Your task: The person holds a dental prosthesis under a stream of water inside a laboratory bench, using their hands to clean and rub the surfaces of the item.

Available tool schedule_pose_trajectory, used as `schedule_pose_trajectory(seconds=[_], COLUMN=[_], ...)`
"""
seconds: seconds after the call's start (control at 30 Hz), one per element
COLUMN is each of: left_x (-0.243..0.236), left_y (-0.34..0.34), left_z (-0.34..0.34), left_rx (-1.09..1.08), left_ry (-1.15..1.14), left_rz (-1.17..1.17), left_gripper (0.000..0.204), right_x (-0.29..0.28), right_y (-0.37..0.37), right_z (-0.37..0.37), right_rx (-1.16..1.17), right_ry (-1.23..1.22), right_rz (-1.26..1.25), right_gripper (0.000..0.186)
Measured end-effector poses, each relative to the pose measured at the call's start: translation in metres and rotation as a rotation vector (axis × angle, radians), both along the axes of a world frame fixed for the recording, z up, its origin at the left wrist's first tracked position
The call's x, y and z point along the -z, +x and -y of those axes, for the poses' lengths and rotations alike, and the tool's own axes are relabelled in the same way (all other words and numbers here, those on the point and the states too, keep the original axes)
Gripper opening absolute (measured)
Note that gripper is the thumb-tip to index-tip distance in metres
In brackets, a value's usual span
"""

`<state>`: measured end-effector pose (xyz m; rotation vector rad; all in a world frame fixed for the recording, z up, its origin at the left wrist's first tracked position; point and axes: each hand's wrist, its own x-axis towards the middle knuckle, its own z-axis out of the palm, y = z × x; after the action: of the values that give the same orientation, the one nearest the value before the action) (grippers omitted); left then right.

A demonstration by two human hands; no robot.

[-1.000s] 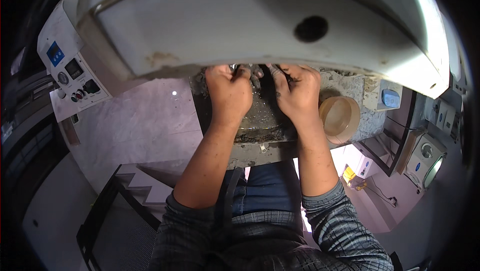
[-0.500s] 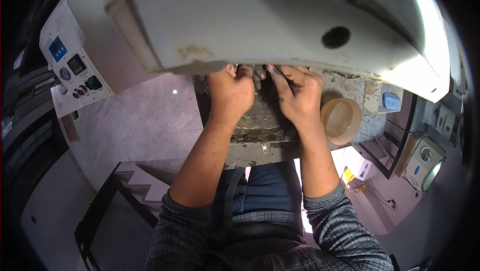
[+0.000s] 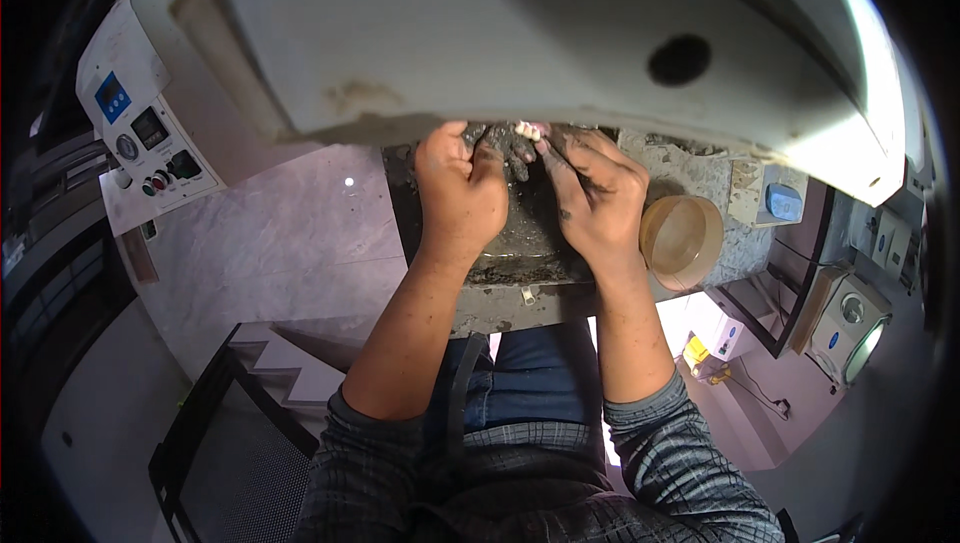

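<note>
Under the edge of a big pale machine hood, both of my hands are close together over a dark, wet tray. My right hand pinches a small denture with tooth-coloured and pink parts, smeared by wet grit. My left hand is closed, its fingers curled round a lump of wet grey paste beside the denture. Grey paste coats the fingers of both hands. The hood hides part of the left fingertips and whatever lies deeper inside.
A round tan bowl stands right of my right wrist. Farther right is a small blue device in a pale tray. A white machine with a control panel stands on the marbled worktop at left. A black mesh frame is at lower left.
My hands stay in nearly the same place, but the denture now shows between them, with more grey paste in the left fingers. The hood has shifted slightly up and left in view.
</note>
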<state>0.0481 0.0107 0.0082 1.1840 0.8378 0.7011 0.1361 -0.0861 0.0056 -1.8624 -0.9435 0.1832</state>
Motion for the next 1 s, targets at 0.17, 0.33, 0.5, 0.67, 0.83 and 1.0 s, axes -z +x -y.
schedule_pose_trajectory(seconds=[0.17,0.33,0.5,0.67,0.83,1.0], left_x=[0.01,-0.003,-0.004,0.005,0.008,0.006], left_y=[0.006,0.002,0.001,0.005,0.006,0.006], left_z=[-0.02,-0.015,0.007,0.02,0.021,0.027], left_rx=[0.139,0.117,-0.037,-0.058,-0.127,-0.164], left_ry=[0.241,0.095,-0.073,-0.15,-0.183,-0.219], left_rz=[-0.49,-0.209,0.065,0.01,0.075,0.113], left_gripper=[0.021,0.024,0.026,0.029,0.027,0.028], right_x=[-0.009,-0.007,-0.013,-0.012,-0.019,-0.015], right_y=[0.006,0.003,0.0,0.017,0.017,0.017], right_z=[-0.012,-0.008,-0.004,-0.012,-0.016,-0.014], right_rx=[0.027,0.007,0.004,-0.002,-0.031,-0.003], right_ry=[-0.166,-0.071,-0.063,-0.163,-0.162,-0.159], right_rz=[-0.072,-0.044,-0.061,0.051,0.058,0.08], right_gripper=[0.008,0.009,0.013,0.016,0.018,0.017])
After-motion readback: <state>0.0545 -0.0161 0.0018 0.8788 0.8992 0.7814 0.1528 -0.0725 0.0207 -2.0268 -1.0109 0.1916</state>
